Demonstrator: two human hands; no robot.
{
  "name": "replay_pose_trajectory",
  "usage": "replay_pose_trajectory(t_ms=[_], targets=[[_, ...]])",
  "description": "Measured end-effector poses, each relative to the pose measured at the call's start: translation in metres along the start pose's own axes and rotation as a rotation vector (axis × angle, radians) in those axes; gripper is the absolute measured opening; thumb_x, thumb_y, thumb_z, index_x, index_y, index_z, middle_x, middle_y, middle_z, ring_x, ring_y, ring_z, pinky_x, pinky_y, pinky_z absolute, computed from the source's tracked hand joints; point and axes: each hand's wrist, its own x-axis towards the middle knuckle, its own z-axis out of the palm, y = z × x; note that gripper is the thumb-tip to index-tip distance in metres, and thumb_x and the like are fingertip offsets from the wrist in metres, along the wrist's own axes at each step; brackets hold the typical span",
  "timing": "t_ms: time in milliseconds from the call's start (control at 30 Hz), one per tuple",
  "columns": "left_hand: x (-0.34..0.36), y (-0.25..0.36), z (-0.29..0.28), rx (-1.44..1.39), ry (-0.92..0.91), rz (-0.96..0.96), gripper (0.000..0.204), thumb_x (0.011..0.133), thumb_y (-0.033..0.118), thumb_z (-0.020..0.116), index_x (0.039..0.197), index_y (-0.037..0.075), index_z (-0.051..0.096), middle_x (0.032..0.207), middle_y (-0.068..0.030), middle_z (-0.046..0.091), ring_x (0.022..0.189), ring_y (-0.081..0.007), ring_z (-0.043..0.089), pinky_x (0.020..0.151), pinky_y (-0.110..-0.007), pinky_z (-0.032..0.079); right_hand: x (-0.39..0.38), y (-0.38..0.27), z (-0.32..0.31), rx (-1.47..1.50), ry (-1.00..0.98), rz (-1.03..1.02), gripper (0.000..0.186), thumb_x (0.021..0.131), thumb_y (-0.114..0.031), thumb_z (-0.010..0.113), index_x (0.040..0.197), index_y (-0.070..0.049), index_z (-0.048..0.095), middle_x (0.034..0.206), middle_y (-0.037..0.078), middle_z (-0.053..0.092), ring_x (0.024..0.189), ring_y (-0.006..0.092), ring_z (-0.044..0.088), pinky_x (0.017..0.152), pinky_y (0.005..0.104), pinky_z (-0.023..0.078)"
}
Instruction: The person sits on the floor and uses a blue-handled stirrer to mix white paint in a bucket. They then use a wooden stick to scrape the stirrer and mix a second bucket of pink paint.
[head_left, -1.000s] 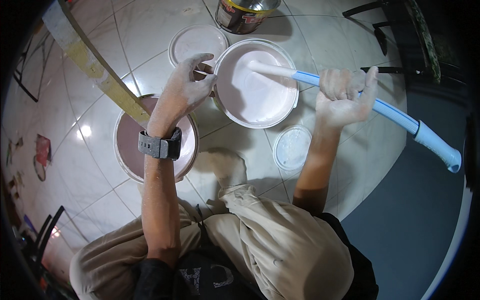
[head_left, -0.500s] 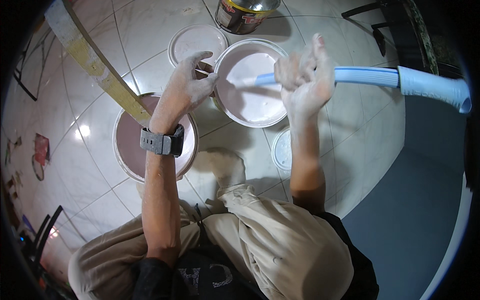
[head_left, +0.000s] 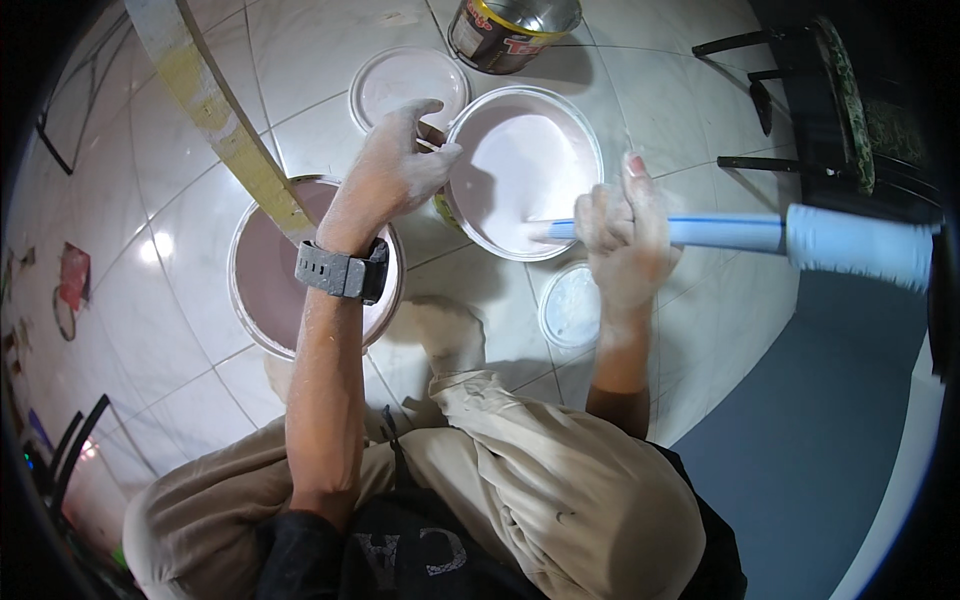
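My left hand point(head_left: 405, 165), powdery white with a dark watch on its wrist, grips the left rim of a bucket point(head_left: 525, 165) of pale pink paste. My right hand point(head_left: 625, 220) is closed on a blue ribbed tube point(head_left: 730, 232) with a wider end piece, lying across that bucket with its far end in the paste. A larger bucket point(head_left: 275, 300) of pinkish paste stands below my left forearm, with a yellow-and-white wooden plank point(head_left: 235, 140) upright in it or against it.
Two loose lids point(head_left: 400, 85) point(head_left: 568, 305) lie on the tiled floor point(head_left: 170, 350). A dark metal can point(head_left: 505, 40) stands at the back. A dark-legged chair point(head_left: 840, 110) is at the upper right, above a grey-blue surface point(head_left: 780, 450). A red object point(head_left: 73, 275) lies at the left.
My right hand has moved the tube round in the bucket, first up and left, then back downward, its outer end swinging higher than a second ago. My left hand stays on the rim.
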Motion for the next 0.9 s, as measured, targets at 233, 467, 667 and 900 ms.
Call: replay_pose_trajectory(t_ms=[233, 467, 667, 900], targets=[[0.003, -0.005, 0.002, 0.007, 0.006, 0.025, 0.056, 0.085, 0.018, 0.062, 0.135, -0.003, 0.045, 0.111, -0.0214, 0.063, 0.081, -0.0195, 0.065, 0.068, -0.029, 0.053, 0.057, 0.028, 0.027, 0.179, -0.115, -0.175, 0.043, 0.098, -0.025, 0.045, 0.059, -0.016, 0.032, 0.045, -0.005, 0.025, 0.035, 0.0071, 0.02, 0.037, 0.0265, 0.019], [0.005, -0.009, 0.002, 0.01, 0.012, 0.039, 0.055, 0.086, 0.017, 0.062, 0.134, -0.005, 0.045, 0.109, -0.0215, 0.063, 0.075, -0.019, 0.066, 0.069, -0.03, 0.053, 0.031, 0.013, -0.01, -0.021, 0.14, -0.127, 0.045, 0.096, -0.022, 0.055, 0.056, -0.013, 0.036, 0.048, -0.006, 0.028, 0.04, 0.0051, 0.024, 0.039, 0.0246, 0.02], [0.004, -0.01, 0.001, 0.034, 0.008, 0.068, 0.055, 0.086, 0.017, 0.062, 0.134, -0.004, 0.044, 0.108, -0.0212, 0.064, 0.075, -0.0195, 0.066, 0.07, -0.031, 0.053, -0.003, 0.019, 0.012, 0.081, -0.051, -0.01, 0.047, 0.097, -0.021, 0.053, 0.055, -0.014, 0.033, 0.048, -0.007, 0.028, 0.04, 0.0056, 0.024, 0.039, 0.0255, 0.017], [0.004, -0.006, 0.002, 0.046, 0.007, 0.033, 0.054, 0.087, 0.016, 0.062, 0.134, -0.003, 0.044, 0.109, -0.0211, 0.064, 0.076, -0.0194, 0.066, 0.07, -0.03, 0.054, 0.054, 0.012, 0.028, 0.165, 0.007, -0.283, 0.048, 0.096, -0.025, 0.052, 0.055, -0.016, 0.028, 0.044, -0.004, 0.024, 0.035, 0.007, 0.02, 0.036, 0.026, 0.018]])
